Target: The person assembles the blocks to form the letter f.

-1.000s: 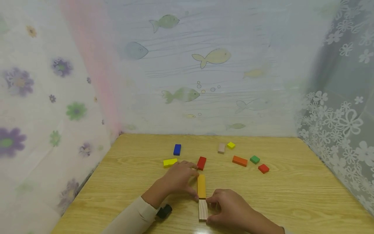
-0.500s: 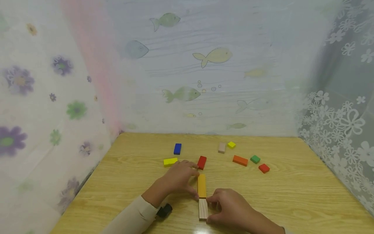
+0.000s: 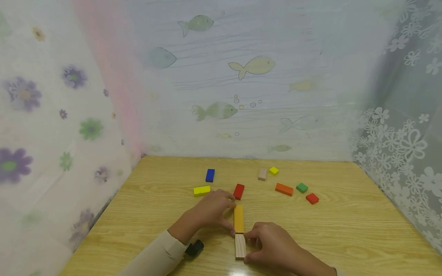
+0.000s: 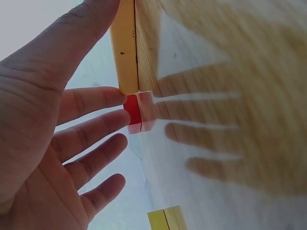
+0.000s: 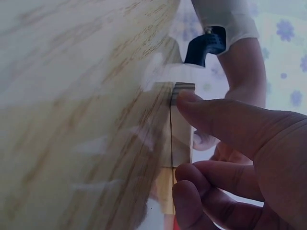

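On the table in the head view, an orange-yellow block (image 3: 238,219) and a plain wooden block (image 3: 240,247) lie end to end in a line. My left hand (image 3: 213,210) touches the orange-yellow block's left side with thumb and forefinger, near its two ends. Its other fingers spread loosely in the left wrist view. My right hand (image 3: 272,245) holds the plain block between thumb and curled forefinger, one at each end. A red block (image 3: 238,191) lies just beyond the orange-yellow one, by my left fingertips. The right wrist view shows my right thumb (image 5: 216,115) against the plain block.
A yellow block (image 3: 202,191) and a blue block (image 3: 210,175) lie to the left. Further right are a pale wooden block (image 3: 262,174), an orange block (image 3: 284,189), and small yellow (image 3: 274,171), green (image 3: 302,188) and red (image 3: 312,198) pieces. Decorated sheets border the table (image 3: 345,230).
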`<control>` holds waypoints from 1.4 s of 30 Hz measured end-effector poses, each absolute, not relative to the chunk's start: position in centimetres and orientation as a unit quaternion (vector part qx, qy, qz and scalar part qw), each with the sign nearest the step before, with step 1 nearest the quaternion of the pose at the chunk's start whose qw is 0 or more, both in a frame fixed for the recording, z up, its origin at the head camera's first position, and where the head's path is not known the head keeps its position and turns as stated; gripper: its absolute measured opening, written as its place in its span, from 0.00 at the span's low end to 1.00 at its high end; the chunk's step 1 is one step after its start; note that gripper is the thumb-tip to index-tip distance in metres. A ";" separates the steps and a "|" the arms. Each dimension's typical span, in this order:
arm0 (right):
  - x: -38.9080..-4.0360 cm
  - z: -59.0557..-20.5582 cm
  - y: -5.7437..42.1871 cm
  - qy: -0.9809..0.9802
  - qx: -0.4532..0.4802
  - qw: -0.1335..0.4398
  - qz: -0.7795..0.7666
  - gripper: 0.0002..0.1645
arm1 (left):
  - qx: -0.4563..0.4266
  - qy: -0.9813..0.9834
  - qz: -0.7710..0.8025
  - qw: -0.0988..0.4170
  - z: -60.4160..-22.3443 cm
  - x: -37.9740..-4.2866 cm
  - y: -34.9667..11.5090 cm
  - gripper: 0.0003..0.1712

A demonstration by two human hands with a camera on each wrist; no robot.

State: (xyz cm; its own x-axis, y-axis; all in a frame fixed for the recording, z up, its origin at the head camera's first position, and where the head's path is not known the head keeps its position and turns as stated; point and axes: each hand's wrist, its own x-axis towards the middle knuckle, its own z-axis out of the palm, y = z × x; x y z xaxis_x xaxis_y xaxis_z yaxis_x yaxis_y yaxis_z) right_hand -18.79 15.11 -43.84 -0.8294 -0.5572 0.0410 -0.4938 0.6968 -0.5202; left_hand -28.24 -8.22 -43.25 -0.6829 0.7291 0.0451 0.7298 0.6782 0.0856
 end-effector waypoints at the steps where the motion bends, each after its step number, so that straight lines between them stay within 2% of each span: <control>1: -18.8 -43.8 15.1 0.919 -0.286 0.059 -0.264 0.31 | -0.398 -0.916 -0.049 0.004 -43.3 -28.2 -8.2 0.48; 42: -18.6 -43.8 15.2 0.919 -0.286 0.054 -0.265 0.31 | -0.391 -0.918 -0.062 -0.006 -43.5 -28.3 -8.2 0.48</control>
